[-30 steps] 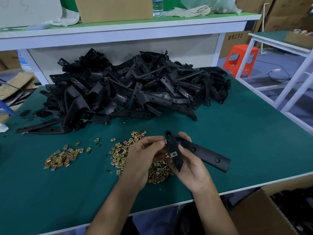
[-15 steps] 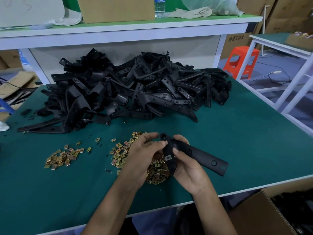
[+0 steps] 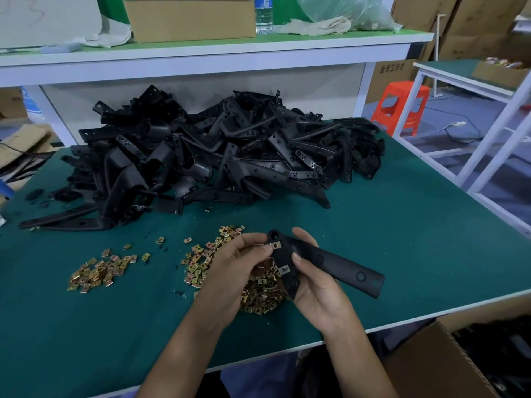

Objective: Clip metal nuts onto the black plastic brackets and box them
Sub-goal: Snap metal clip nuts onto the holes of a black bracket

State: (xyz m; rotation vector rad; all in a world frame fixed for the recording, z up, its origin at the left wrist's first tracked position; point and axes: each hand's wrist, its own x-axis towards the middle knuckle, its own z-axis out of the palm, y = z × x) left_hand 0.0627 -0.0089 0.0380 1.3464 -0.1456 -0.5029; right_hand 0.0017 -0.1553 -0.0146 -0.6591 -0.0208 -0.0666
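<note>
Black angled bracket (image 3: 339, 264) in right hand (image 3: 319, 294); left hand (image 3: 230, 277) pinches silvery nut (image 3: 276, 245).

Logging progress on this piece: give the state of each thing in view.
bracket: held above the table by right hand.
lower nut: clipped on the bracket.
upper nut: at bracket's edge, pinched by left hand.
bracket pile: heaped, untouched.
loose nuts: scattered on table.
cardboard box: open.
</note>
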